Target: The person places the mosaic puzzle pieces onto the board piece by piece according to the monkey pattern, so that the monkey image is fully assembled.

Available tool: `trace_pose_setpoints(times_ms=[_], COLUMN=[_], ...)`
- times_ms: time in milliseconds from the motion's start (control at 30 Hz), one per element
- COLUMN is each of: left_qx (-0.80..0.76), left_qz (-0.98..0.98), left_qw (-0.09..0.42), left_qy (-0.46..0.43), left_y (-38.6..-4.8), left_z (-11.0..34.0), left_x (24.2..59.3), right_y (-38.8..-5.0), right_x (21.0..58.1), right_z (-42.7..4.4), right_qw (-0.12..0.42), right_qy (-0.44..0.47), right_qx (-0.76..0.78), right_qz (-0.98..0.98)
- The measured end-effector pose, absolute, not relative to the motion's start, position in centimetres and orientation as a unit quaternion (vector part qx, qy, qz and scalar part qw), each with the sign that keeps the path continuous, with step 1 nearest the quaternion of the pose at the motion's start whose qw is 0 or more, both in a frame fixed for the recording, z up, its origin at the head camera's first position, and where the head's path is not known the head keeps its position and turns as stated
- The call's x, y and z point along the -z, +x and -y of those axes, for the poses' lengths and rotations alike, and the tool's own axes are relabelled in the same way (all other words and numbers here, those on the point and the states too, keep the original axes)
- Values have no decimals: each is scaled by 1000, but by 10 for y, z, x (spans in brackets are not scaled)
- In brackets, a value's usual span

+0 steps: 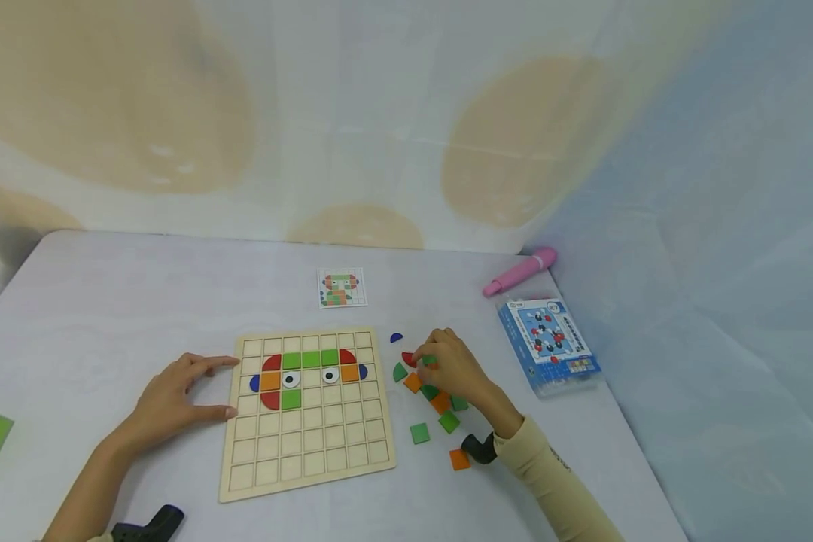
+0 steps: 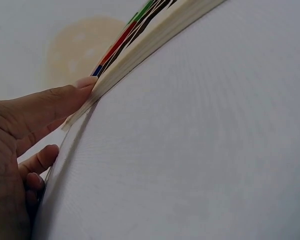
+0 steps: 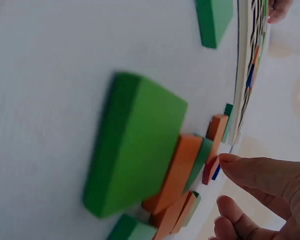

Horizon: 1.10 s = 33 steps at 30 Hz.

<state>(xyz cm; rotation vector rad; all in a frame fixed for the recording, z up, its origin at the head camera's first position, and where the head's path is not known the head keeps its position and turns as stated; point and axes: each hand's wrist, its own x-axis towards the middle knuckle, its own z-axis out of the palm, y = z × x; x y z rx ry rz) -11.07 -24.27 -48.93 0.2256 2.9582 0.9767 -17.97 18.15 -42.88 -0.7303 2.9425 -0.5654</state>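
Touching gridded wooden board [image 1: 301, 465], left hand [image 1: 167, 397]; among flat tiles [image 1: 420, 433], right hand [image 1: 455, 366].

I have the grid board [image 1: 266, 470] on the table [image 1: 142, 301], the fingertips of the left hand [image 1: 165, 400] at its left edge and set pieces [image 1: 290, 399] in its far half. Behind it lies the card [image 1: 342, 287]. To its right are loose pieces [image 1: 449, 421] — the right hand [image 1: 454, 367] is over the far ones, though I can't quite tell whether it touches any. Farther right lies the box [image 1: 549, 339], the stick [image 1: 520, 273] just behind.
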Motion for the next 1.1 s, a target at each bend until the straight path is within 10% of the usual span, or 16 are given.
trace_pose_setpoints(times_ms=[1100], left_qx=[-307], left_qz=[-949], left_qw=[14], left_qy=[64], left_y=[-111], left_z=[243], left_x=[490], right_y=[-206], right_x=[432], right_z=[-198], right_qw=[26], right_qy=[-229], right_qx=[84], right_qz=[-969])
